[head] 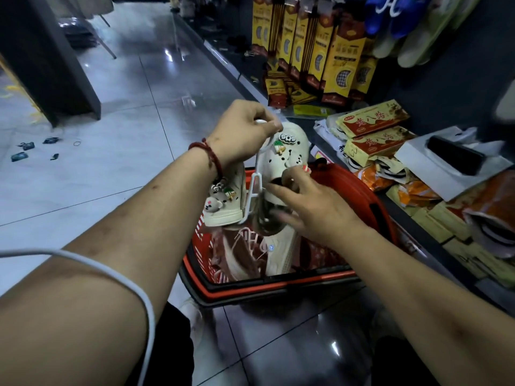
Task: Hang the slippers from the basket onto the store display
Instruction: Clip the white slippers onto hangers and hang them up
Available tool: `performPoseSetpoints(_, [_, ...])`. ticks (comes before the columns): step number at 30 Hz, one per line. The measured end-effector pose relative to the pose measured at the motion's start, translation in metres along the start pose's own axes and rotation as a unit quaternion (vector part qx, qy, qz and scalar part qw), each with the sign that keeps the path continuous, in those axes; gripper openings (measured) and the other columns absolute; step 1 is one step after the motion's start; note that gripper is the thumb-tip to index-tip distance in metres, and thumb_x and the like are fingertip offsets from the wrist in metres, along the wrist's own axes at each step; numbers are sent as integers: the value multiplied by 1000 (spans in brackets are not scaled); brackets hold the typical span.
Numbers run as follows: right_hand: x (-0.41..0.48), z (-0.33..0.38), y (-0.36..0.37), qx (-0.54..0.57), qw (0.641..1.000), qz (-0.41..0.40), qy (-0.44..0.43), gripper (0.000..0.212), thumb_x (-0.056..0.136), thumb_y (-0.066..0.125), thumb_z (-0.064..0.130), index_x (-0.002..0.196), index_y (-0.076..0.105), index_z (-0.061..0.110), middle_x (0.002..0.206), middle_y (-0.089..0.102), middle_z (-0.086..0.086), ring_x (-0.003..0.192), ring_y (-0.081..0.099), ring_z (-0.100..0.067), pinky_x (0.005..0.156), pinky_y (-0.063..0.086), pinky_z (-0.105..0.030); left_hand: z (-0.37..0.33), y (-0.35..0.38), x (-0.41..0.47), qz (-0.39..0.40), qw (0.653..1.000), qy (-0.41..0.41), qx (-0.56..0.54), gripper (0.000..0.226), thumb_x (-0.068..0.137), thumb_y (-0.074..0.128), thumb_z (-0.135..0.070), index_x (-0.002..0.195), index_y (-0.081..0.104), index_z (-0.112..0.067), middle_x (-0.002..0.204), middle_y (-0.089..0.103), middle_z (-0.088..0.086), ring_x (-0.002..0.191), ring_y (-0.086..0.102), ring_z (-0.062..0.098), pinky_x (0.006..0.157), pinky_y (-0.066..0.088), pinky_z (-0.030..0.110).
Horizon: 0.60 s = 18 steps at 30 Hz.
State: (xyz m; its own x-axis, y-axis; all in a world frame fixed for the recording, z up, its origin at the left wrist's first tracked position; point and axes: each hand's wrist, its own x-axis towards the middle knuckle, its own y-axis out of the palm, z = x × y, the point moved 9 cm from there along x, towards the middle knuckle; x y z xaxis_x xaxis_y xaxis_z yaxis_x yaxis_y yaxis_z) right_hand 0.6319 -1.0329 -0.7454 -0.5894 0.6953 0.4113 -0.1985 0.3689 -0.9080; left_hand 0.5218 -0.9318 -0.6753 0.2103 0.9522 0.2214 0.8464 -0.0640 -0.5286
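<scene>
Slippers lifted on their hanger, just above the basket.

My left hand (245, 129) pinches the top hook of a white plastic hanger (255, 190). It carries a pair of cream clog slippers with little charms (289, 153) over the red plastic shopping basket (278, 285) on the floor. My right hand (312, 207) pinches the right-hand slipper's opening edge between thumb and forefinger, the other fingers spread and blurred.
</scene>
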Motion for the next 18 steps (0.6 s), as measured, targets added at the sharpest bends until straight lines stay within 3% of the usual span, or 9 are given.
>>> performPoseSetpoints(2, [-6,-10,-1,46,997,27,58,66,88,60,61,140,48,21,134,40,-9,102,56,-20,73,57,-33,0,0,-1,8,1000,11,9,16,94,67,-25,94,74,-11,79,67,-7,60,53,-5,59,41,19])
performPoseSetpoints(4, [-11,-27,-16,132,979,-49,144,60,93,53,59,138,48,21,131,37,-3,104,52,-13,81,55,-31,0,-2,-2,9,1000,14,13,18,94,68,-26,94,75,-10,80,67,-7,61,53,-5,60,41,20])
performPoseSetpoints(6, [-22,-57,-21,232,922,-137,276,51,95,56,52,134,51,21,126,40,1,103,51,-11,87,54,-35,2,-4,-3,8,1000,8,6,18,94,68,-26,95,75,-10,82,69,-5,59,53,-6,60,42,19])
performPoseSetpoints(7, [-29,-72,-12,283,885,-143,342,56,92,59,55,136,49,23,129,41,2,105,53,-12,90,53,-37,2,-6,-3,5,1000,6,1,17,94,68,-26,95,75,-10,83,69,-4,58,53,-6,60,42,19])
performPoseSetpoints(10, [-44,-89,33,445,781,-5,438,107,65,75,74,152,21,42,154,34,1,123,53,-17,103,47,-43,-1,-11,-2,-6,1000,7,-10,14,94,68,-25,93,75,-13,81,67,-8,55,52,-7,62,41,21])
performPoseSetpoints(12, [-45,-86,42,450,790,83,409,138,45,87,71,149,-1,58,166,14,4,142,39,-27,113,37,-53,-3,-12,-3,2,1000,2,-24,13,94,69,-24,92,75,-13,75,64,-7,49,49,-4,59,42,21])
performPoseSetpoints(14, [-36,-80,40,428,820,116,361,151,41,93,63,146,-16,61,168,-2,8,152,19,-27,119,28,-57,-5,-5,-6,43,998,0,-43,13,94,69,-21,93,75,-10,69,62,-4,47,46,5,51,42,23])
performPoseSetpoints(16, [-24,-78,33,429,833,104,334,153,46,94,56,149,-19,55,168,-3,10,154,11,-21,122,24,-51,-10,7,-11,96,994,11,-50,12,94,69,-18,90,74,-9,67,63,-5,48,44,5,48,40,21])
performPoseSetpoints(18, [-15,-82,27,451,825,91,329,148,52,95,48,152,-13,52,168,7,9,152,13,-13,123,22,-44,-15,18,-16,135,989,21,-47,12,93,69,-15,90,74,-4,70,66,-2,49,46,4,48,39,19])
